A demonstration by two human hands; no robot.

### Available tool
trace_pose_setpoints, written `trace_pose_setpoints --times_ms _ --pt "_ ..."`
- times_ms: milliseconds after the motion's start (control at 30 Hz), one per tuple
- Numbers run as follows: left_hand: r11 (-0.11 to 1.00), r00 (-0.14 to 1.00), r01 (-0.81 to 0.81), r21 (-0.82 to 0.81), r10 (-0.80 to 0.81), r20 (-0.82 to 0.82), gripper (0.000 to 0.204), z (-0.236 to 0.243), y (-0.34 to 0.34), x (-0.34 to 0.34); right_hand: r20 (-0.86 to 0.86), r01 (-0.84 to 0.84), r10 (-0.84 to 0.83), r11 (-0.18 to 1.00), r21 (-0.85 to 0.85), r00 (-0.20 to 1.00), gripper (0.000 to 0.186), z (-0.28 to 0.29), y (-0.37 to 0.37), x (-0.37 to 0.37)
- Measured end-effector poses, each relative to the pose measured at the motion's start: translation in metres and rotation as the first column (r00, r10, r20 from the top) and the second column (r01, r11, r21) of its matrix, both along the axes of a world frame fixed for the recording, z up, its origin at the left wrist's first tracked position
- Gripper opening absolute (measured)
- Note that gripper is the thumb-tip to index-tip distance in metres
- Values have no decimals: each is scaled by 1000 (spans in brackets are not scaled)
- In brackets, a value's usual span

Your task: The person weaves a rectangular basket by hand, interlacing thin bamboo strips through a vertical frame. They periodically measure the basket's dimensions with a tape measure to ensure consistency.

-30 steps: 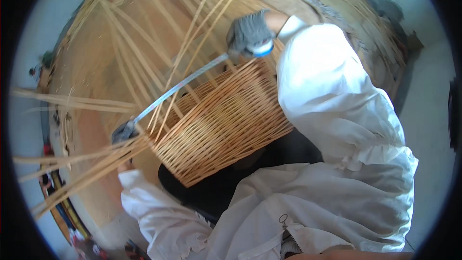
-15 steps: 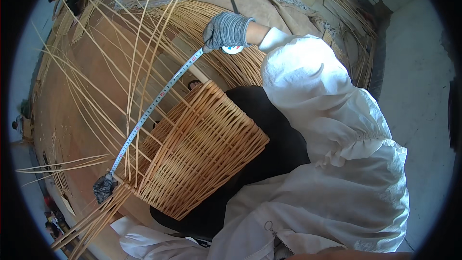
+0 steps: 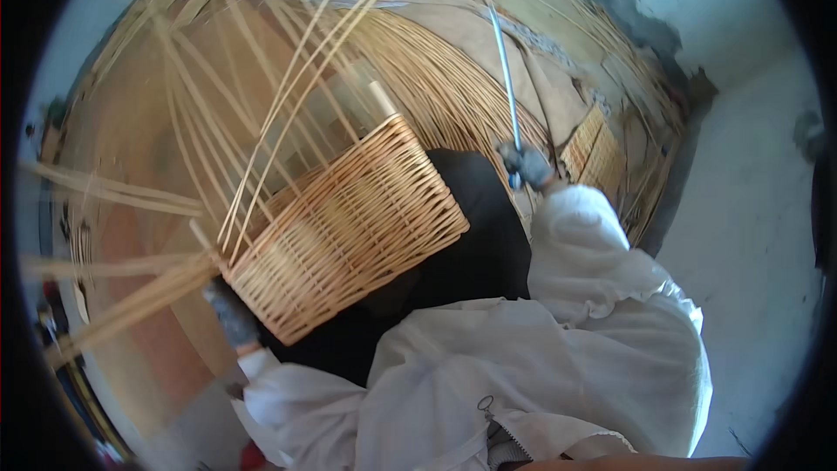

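Observation:
A half-woven wicker basket (image 3: 349,227) lies tilted across my lap, long loose canes rising from its upper edge. My left hand (image 3: 234,310), in a grey glove, is closed on the basket's left end, its fingers partly hidden. Off to the right of the basket, my gloved right hand (image 3: 525,166) grips the lower end of a long, thin metal rod (image 3: 506,74) that points up and away. Two pale wooden pegs stick out at the basket's corners, one a far peg (image 3: 382,99) and one a left peg (image 3: 200,234).
A large bundle of peeled canes (image 3: 427,65) lies beyond the basket, next to a crumpled brown cloth (image 3: 453,9). Some flat woven pieces (image 3: 595,148) lie right of my right hand. Loose canes (image 3: 131,296) reach out left. A pale wall (image 3: 741,174) stands at the right.
The tape measure stretched between my hands is gone from view. My right hand has swung right and down, now with a metal rod. The basket has turned, and my left hand shifted along its end.

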State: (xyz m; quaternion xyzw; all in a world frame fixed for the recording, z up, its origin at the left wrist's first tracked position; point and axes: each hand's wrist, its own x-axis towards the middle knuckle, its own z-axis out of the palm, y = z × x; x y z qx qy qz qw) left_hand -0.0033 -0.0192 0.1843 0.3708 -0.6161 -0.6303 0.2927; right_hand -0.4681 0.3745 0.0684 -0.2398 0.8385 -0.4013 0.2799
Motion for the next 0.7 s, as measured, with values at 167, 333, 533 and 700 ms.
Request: trace_pose_setpoints --times_ms 167,333,533,700 --pt "956 1000 -1 -294 3 7 54 24 27 -15 -463 44 -199 945 -325 864 63 8 -48 31" --pt "987 988 2 -161 -27 -155 54 -1 15 -10 -166 -4 -49 953 -303 985 59 51 -151 122" --pt "884 951 -225 -411 291 107 66 -24 21 -11 -782 -33 103 994 105 615 56 111 -193 168" --pt "900 957 -259 -350 288 34 58 -19 26 -30 -878 -652 408 742 158 251 38 170 -294 224"
